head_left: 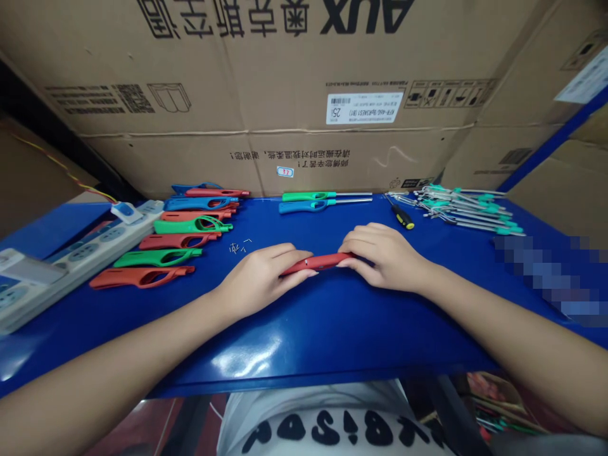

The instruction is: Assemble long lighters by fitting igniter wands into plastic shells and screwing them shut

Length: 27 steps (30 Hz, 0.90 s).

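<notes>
So, one red lighter casing [325, 261] is being held lengthwise over the blue tabletop [294, 335]. Its left end is gripped between thumb and fingers of the left hand [259, 278], its right end pinched by thumb and curled fingers of the right hand [386, 254]. Both hands are kept backs-up, with the forearms angled in toward the casing from either side.

Just left of the casing, a few tiny screws [235, 247] are scattered, too small to count properly. Farther left, at least eight lighter handles [161, 242] are lined up (some overlap), and past those sits one power strip [80, 272]. Behind the casing, two metal-tubed lighters [304, 206] are laid out, one green, one blue. One black-and-yellow screwdriver [403, 216] is placed behind it to the right, and farther right, metal rods with teal fittings [470, 209] are heaped, too tangled for a count.
</notes>
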{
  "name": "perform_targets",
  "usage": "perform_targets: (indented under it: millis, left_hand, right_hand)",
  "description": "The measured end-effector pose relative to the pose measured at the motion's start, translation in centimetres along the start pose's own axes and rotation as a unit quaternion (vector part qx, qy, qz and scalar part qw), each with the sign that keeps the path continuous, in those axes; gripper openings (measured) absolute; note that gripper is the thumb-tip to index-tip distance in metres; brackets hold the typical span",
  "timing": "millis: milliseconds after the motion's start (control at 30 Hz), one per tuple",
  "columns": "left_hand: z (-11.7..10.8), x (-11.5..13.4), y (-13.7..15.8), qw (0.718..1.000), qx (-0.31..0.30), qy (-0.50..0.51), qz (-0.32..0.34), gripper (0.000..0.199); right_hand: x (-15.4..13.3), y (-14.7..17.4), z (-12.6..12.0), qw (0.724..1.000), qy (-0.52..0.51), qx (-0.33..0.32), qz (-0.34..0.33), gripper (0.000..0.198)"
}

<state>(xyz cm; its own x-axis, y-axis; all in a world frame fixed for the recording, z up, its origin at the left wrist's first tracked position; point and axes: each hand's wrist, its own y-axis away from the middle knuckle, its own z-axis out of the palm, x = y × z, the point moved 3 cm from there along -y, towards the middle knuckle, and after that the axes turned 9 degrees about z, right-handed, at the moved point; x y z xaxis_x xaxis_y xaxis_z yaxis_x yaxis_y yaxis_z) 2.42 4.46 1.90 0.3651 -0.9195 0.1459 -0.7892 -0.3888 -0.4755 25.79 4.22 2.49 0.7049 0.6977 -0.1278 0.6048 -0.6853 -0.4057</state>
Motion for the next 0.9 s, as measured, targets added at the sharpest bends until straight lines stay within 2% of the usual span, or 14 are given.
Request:
perform_targets:
  millis: [200,333,467,633,767,900]
  left_hand:
    - [-0.3,0.2,0.0,0.999,-0.021,-0.037,0.029,0.042]
    - [-0.4,0.4,-0.1,0.997,-0.028,-0.049,0.044,0.044]
    - [-0.1,0.4,-0.1,0.998,-0.025,-0.042,0.045,0.042]
    - [0.1,0.3,0.1,1.000,-0.002,-0.005,0.025,0.038]
    - [0.6,0.6,0.2,1.000,-0.014,0.027,0.005,0.034]
    - [0.7,0.8,0.2,0.998,-0.017,0.064,-0.012,0.033]
  right_hand:
    - [1.2,-0.2,0.3,0.994,-0.065,-0.070,0.051,0.031]
    - [0.9,0.0,0.2,0.992,-0.105,-0.075,0.012,0.028]
    - [-0.1,0.3,0.2,0.990,-0.124,-0.008,-0.065,0.037]
    - [-1.2,0.5,0.6,0.987,-0.070,0.100,-0.103,0.023]
    - [-1.6,0.4,0.6,0.983,-0.051,0.138,-0.108,0.018]
    - [-1.5,0.3,0.4,0.981,-0.063,0.128,-0.132,0.017]
